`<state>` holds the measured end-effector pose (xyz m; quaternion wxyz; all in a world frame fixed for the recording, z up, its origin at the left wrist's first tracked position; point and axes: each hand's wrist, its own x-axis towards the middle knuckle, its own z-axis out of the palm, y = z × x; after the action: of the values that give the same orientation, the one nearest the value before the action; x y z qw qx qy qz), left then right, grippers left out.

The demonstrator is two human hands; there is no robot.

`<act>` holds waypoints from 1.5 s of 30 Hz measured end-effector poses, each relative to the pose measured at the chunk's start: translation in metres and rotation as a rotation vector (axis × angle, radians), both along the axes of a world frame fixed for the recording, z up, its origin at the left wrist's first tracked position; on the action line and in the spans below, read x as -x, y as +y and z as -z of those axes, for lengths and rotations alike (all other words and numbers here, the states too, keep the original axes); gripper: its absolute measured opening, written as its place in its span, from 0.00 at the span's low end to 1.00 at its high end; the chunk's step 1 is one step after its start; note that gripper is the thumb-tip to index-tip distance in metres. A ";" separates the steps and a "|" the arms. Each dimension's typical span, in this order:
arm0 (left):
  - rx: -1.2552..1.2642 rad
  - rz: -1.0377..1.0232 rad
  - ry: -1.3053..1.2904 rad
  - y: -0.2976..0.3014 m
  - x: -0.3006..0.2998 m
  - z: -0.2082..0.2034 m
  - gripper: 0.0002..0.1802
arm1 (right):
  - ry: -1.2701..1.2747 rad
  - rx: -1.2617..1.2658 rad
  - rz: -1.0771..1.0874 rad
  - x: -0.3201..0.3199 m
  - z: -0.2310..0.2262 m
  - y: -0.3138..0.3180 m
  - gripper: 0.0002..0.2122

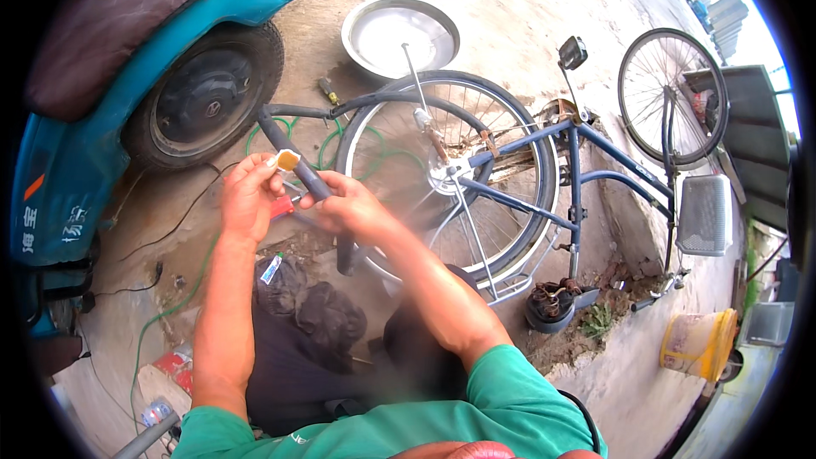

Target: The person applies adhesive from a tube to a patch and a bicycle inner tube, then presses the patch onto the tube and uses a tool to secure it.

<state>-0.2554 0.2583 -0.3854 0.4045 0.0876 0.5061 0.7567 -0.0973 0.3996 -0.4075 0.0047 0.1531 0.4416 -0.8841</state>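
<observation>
My left hand [248, 198] pinches a small orange and white patch [287, 159] between its fingertips, held against a black rubber inner tube [289, 149]. My right hand [347, 204] grips that tube just below the patch. The tube loops from my hands up and over to the rear wheel [450, 174] of a blue bicycle [586, 178] lying upside down in front of me. A small red thing [282, 206] shows between my two hands.
A teal three-wheeled vehicle with a black tyre [204, 98] stands at the left. A metal basin [399, 34] lies on the concrete beyond the wheel. A green hose [331, 140], a small glue tube [271, 269], black rags [319, 306] and a yellow bucket [697, 342] lie around.
</observation>
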 end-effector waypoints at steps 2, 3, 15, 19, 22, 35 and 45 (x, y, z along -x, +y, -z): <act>0.001 -0.002 -0.003 0.001 -0.001 0.000 0.03 | -0.003 -0.010 0.007 0.000 0.000 -0.001 0.26; 0.002 -0.003 0.004 0.000 -0.001 -0.001 0.04 | -0.005 -0.018 0.008 0.000 0.000 -0.001 0.25; 0.029 -0.002 0.035 -0.001 -0.003 -0.004 0.04 | -0.004 0.007 0.015 -0.001 -0.001 -0.002 0.26; 0.033 0.005 0.052 -0.002 -0.003 -0.004 0.04 | 0.002 0.004 0.014 0.000 0.000 -0.002 0.26; 0.017 0.003 0.039 -0.002 -0.004 -0.006 0.04 | -0.005 -0.002 0.014 0.000 -0.003 -0.003 0.26; 0.015 -0.004 0.041 0.000 -0.007 -0.008 0.04 | -0.001 0.006 0.018 0.001 -0.002 -0.003 0.26; 0.021 0.006 0.054 0.000 -0.005 -0.005 0.03 | -0.005 -0.016 0.016 0.002 0.001 -0.002 0.27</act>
<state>-0.2503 0.2581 -0.3802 0.3939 0.1052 0.5245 0.7474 -0.0989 0.3975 -0.4088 -0.0023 0.1590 0.4474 -0.8801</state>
